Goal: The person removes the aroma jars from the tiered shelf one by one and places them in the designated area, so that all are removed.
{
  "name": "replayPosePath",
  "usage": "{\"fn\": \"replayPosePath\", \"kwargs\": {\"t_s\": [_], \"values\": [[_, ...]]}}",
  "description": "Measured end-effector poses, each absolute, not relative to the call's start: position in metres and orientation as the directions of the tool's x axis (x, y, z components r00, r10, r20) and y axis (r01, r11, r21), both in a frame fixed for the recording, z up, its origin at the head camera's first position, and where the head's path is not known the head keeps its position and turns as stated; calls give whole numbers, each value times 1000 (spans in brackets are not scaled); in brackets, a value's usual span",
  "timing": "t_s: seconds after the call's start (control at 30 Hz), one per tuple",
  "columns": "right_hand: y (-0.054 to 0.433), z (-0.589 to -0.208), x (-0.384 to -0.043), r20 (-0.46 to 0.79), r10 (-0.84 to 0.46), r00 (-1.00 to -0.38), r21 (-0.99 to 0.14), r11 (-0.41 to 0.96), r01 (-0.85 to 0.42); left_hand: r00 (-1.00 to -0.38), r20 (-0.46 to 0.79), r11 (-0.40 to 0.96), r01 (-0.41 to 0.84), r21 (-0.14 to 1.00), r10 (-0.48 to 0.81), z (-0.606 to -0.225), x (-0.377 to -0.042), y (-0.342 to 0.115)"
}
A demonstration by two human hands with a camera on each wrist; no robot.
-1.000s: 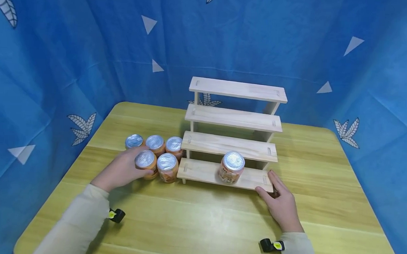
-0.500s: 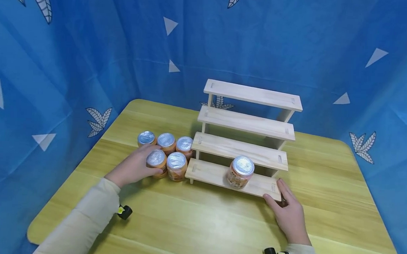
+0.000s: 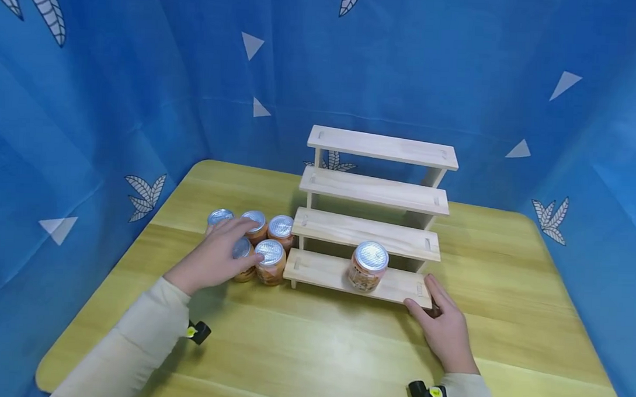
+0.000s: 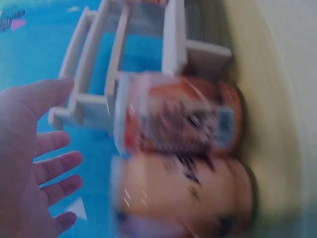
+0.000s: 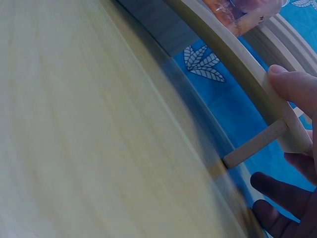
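My left hand hovers over a cluster of jars with silvery lids, its fingers and thumb spread. Partly hidden beneath it is the front left jar, and the thumb overlaps the lid of the front right jar. The left wrist view shows a blurred jar with an orange label, apart from the spread fingers. A four-step wooden display rack carries one jar on its lowest step. My right hand grips that step's right end, thumb on the board.
Behind the front jars stands a back row of jars, close to the rack's left side. The yellow wooden table has rounded corners, and a blue patterned curtain surrounds it at the back and sides.
My left hand has come off the front left jar, rising and shifting right with its fingers opening. The right hand stays on the rack's end. The head view has swung slightly.
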State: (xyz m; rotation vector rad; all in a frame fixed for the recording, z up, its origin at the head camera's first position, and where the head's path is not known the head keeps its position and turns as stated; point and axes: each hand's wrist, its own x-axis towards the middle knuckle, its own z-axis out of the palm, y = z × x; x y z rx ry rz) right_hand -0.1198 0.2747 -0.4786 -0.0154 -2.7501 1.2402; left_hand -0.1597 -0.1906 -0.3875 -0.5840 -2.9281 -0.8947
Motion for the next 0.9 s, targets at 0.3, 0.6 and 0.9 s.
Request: {"fn": "replayPosePath", "kwargs": {"t_s": [0.3,0.6,0.9], "values": [[272,-478,-126,126,44,-991,-750,659,-66,-863,160,699,485,525,479,-364,-173,-137],[273,-480,-121,103,51,-993,-762,646,-46,-795,107,643,555,527,598,-360,-184,-79],[276,-481,-120,129,54,-990,-765,641,-64,-759,61,613,568,548,648,-364,-179,-47]]}}
